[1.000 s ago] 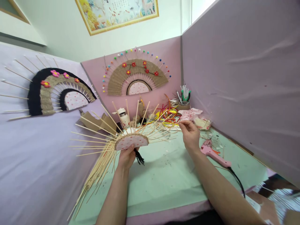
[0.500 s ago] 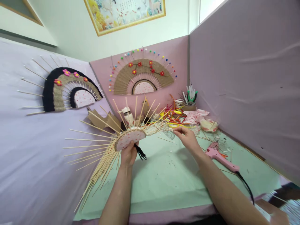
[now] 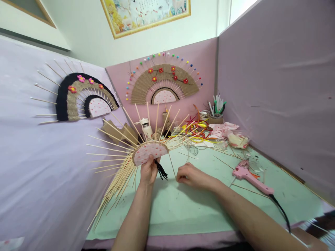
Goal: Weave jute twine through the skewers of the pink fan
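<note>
Left hand still gripping skewer fan, right hand dropped, pinching skewer

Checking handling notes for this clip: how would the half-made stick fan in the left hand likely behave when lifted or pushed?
The stick fan probably feels light: the left hand holds it up alone by its base. Its thin splayed sticks look springy, apt to snag or snap. Unwoven ones may shift if pushed.

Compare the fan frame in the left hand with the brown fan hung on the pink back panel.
The fan frame in the left hand has bare sticks; the brown fan has its sticks covered by a brown woven band. The brown fan carries red flowers and coloured beads on its tips; the frame has neither. Both share a pink dotted half-round centre.
</note>
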Motion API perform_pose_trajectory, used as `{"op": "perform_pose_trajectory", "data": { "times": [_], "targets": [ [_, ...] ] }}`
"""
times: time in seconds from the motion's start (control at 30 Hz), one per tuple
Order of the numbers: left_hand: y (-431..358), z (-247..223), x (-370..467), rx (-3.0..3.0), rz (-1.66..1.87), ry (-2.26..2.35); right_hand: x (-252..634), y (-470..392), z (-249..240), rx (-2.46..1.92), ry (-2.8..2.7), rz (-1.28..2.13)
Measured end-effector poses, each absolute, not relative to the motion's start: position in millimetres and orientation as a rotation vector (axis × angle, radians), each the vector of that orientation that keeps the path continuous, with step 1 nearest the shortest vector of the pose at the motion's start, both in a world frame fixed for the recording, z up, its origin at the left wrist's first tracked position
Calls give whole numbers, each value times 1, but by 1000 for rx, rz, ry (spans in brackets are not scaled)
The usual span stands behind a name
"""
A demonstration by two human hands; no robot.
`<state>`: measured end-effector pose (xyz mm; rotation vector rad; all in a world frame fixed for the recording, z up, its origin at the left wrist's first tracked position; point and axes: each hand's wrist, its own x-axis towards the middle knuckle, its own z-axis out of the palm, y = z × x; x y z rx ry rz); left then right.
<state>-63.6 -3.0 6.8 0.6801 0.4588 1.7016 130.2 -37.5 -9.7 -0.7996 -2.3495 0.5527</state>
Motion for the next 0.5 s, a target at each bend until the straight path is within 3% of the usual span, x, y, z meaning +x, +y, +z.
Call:
{"op": "perform_pose_trajectory", "data": {
  "times": [0.13,0.37,0.5],
  "targets": [
    [-2,2,-60,637,1642,447,124,-42,-9,-746,-2371,568],
    [0,5,-63,538,1629,449,132,-35,-8,-925,-2046,289],
    [-3,4,-60,548,1611,426,131,-37,-6,-903,-1797,386]
  ]
}}
